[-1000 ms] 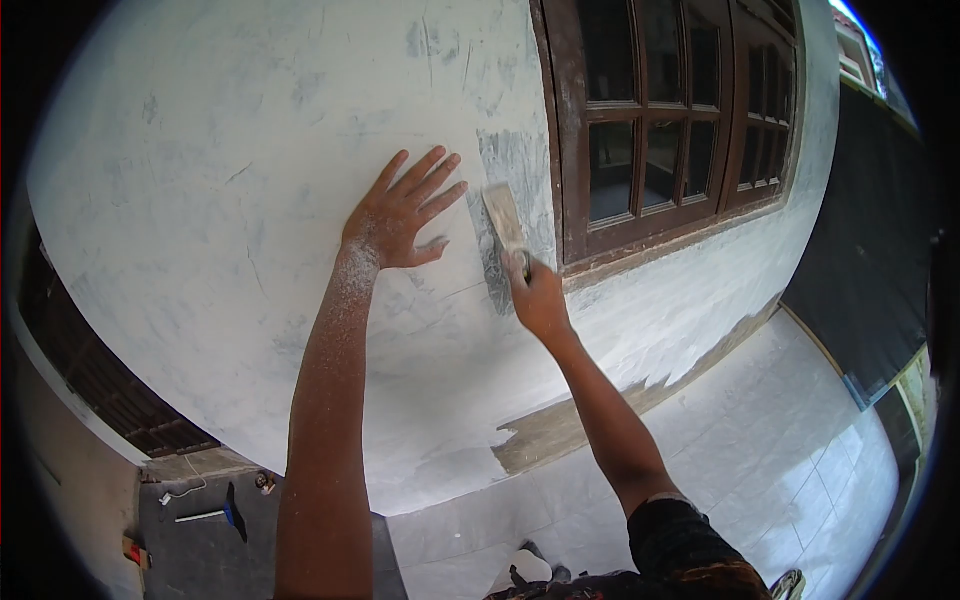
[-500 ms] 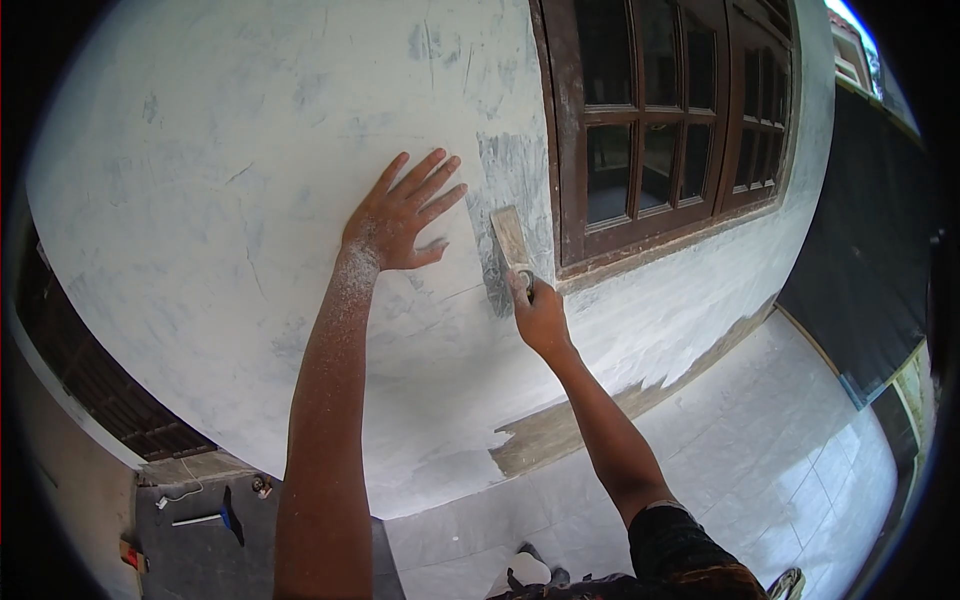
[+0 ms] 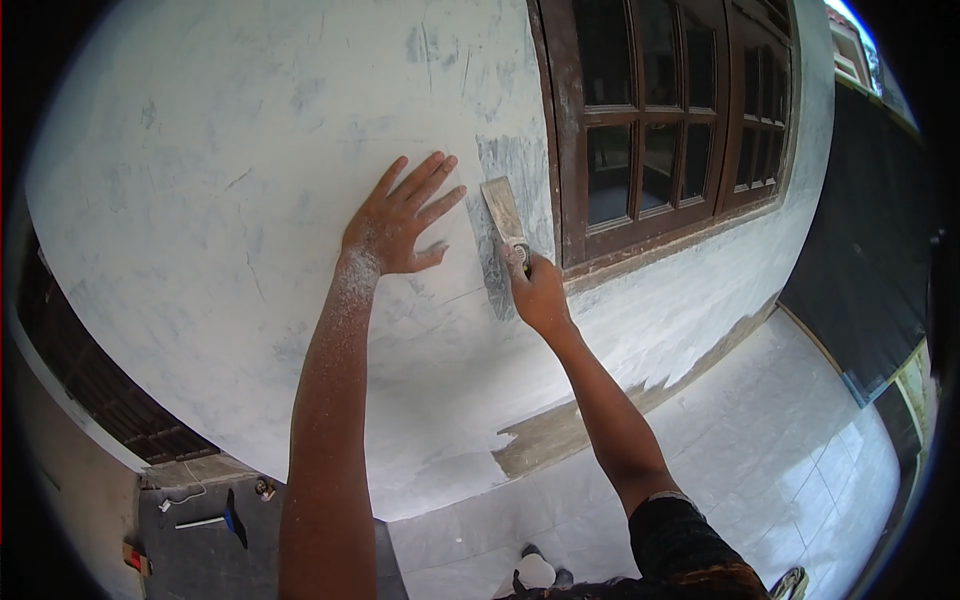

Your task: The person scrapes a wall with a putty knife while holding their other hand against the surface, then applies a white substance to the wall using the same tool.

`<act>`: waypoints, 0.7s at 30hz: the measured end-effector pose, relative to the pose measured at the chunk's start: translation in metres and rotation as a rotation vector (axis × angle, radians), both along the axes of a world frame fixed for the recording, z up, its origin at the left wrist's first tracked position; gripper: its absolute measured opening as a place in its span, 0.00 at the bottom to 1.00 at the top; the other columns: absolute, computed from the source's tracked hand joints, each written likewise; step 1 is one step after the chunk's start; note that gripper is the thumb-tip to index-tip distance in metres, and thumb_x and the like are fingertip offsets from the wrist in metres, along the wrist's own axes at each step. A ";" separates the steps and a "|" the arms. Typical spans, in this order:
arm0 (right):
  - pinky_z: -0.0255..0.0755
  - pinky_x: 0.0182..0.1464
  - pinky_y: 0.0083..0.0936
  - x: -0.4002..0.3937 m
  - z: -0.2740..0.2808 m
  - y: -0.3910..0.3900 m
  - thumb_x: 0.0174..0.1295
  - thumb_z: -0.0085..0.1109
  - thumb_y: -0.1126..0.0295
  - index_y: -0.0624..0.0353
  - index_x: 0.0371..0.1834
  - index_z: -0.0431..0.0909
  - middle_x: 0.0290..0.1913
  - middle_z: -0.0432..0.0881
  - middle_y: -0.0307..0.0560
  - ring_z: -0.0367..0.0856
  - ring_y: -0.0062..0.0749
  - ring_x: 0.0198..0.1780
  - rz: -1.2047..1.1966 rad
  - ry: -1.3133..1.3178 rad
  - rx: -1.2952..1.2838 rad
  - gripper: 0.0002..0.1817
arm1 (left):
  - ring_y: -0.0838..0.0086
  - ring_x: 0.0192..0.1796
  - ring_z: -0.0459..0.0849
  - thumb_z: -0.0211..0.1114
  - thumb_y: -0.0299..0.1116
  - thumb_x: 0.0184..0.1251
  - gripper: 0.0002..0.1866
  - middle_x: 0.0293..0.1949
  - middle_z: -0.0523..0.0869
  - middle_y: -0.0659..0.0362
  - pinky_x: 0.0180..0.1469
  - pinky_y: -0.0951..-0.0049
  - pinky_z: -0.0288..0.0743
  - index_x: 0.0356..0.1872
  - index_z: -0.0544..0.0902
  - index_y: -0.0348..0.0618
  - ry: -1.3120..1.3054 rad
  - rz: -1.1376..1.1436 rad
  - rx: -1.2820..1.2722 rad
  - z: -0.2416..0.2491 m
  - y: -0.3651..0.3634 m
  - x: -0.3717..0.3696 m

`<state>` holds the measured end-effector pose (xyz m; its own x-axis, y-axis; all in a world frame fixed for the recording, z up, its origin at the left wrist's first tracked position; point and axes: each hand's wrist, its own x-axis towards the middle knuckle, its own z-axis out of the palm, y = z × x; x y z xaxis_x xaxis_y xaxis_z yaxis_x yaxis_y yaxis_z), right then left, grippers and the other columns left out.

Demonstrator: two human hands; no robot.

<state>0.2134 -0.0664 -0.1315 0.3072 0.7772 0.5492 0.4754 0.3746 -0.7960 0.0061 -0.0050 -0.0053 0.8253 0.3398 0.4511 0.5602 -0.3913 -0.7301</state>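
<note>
The right grip and its scraper dipped, then slid back up

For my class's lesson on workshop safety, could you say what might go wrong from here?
The scraper in the right hand points up close to the spread left hand; a sideways slip might nick it.
The brown window frame stands just beside the grey patch, so a stray stroke could gouge it.
Pale dust coats the left wrist, so loose powder may reach the eyes.

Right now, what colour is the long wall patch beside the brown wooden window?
The patch is streaky grey; head view.
</note>
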 end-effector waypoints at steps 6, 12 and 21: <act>0.69 0.30 0.47 -0.003 -0.026 -0.008 0.71 0.54 0.50 0.72 0.30 0.79 0.22 0.77 0.71 0.81 0.65 0.28 0.008 0.016 0.026 0.29 | 0.70 0.81 0.45 0.65 0.60 0.55 0.44 0.79 0.51 0.61 0.81 0.53 0.35 0.75 0.60 0.67 -0.009 0.004 -0.011 0.000 0.000 0.000; 0.70 0.30 0.47 -0.002 -0.003 0.001 0.71 0.54 0.49 0.73 0.31 0.79 0.22 0.78 0.70 0.82 0.64 0.28 -0.016 -0.022 -0.019 0.30 | 0.70 0.81 0.45 0.65 0.59 0.55 0.44 0.79 0.50 0.61 0.81 0.53 0.35 0.75 0.60 0.67 -0.012 -0.002 -0.025 0.000 0.000 0.000; 0.70 0.31 0.48 -0.005 -0.013 -0.003 0.70 0.55 0.50 0.73 0.29 0.78 0.22 0.78 0.70 0.82 0.63 0.29 0.001 -0.019 -0.020 0.29 | 0.70 0.81 0.45 0.65 0.60 0.56 0.44 0.79 0.50 0.62 0.81 0.53 0.35 0.75 0.60 0.67 0.001 0.019 -0.008 0.002 -0.002 0.001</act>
